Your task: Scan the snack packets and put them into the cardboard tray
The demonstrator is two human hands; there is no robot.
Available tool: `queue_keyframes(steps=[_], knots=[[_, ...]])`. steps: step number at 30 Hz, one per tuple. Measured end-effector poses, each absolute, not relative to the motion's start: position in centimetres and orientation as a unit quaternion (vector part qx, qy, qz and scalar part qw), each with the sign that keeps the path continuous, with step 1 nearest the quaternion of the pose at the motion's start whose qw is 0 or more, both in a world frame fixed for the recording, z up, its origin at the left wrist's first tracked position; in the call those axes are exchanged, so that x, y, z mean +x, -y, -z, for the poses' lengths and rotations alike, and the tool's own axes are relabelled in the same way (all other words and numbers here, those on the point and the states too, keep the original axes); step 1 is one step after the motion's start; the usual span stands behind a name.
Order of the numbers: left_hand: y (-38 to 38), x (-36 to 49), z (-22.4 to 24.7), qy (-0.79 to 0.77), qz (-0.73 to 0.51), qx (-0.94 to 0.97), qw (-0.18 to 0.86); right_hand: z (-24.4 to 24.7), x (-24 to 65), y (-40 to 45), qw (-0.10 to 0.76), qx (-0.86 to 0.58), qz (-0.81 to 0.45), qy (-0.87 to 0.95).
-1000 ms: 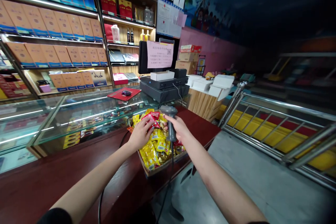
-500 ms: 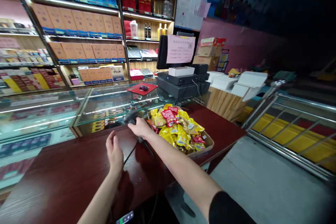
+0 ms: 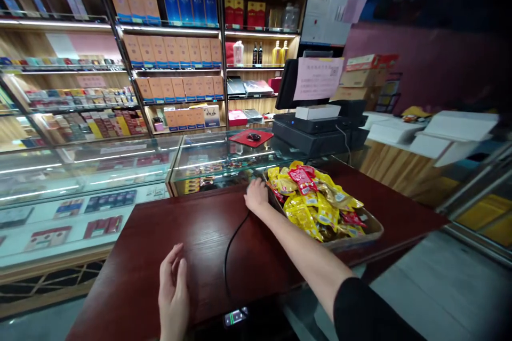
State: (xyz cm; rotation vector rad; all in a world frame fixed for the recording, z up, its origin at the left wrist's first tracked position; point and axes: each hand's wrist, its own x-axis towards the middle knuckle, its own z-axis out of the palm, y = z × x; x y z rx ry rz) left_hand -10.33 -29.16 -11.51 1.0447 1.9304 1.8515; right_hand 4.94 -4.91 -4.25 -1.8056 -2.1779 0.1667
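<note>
Snack-packet basket (image 3: pixel 372 230) on dark red bench (image 3: pixel 192 229), yellow foil packets (image 3: pixel 316 202) heaped inside. Our right hand (image 3: pixel 256 195) lies relaxed just beside basket's near rim, nothing visibly gripped. Our left hand (image 3: pixel 173 293) open, empty, above bench's near edge. Black cable (image 3: pixel 234 245) crosses bench between them. Glass display case (image 3: pixel 120 170) alongside.

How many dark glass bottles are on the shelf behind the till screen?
2. A dark glass bottle and a second dark glass bottle stand side by side on a lit shelf, just left of two gold-coloured bottles. More could be hidden behind them.
</note>
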Motion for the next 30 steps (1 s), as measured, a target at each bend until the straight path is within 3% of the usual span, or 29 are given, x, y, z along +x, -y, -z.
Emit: queue_keyframes(steps=[4, 6, 9, 11, 14, 17, 23, 28, 30], knots=[[31.5, -9.3, 14.1, -0.643, -0.637, 0.384, 0.181, -6.0, 3.6, 11.8, 0.355, -0.384, 0.156, 0.838], [32.3, -8.3, 14.7, -0.635, -0.635, 0.39, 0.201, -11.7, 3.4, 16.2, 0.432, -0.296, 0.2, 0.828], [33.1, -6.7, 14.4, -0.626, -0.642, 0.392, 0.205, -17.6, 3.5, 21.3, 0.48, -0.235, 0.222, 0.815], [33.2, -5.6, 14.0, -0.617, -0.645, 0.4, 0.209, -18.8, 4.3, 22.4, 0.494, -0.218, 0.235, 0.808], [32.7, -3.7, 13.6, -0.6, -0.63, 0.424, 0.251, -16.6, 8.7, 19.3, 0.49, -0.231, 0.246, 0.804], [30.1, -0.8, 13.0, -0.569, -0.588, 0.47, 0.332, -11.0, 18.4, 11.7, 0.452, -0.315, 0.189, 0.813], [17.3, 7.2, 9.0, -0.579, -0.41, 0.497, 0.5, 2.2, 38.9, -1.1, 0.301, -0.688, -0.119, 0.649], [9.6, 10.5, 8.5, -0.616, -0.315, 0.431, 0.58, 8.5, 41.4, -2.9, 0.262, -0.613, -0.502, 0.552], [9.0, 10.6, 9.5, -0.615, -0.332, 0.419, 0.58, 9.6, 40.9, -3.2, 0.267, -0.584, -0.553, 0.532]])
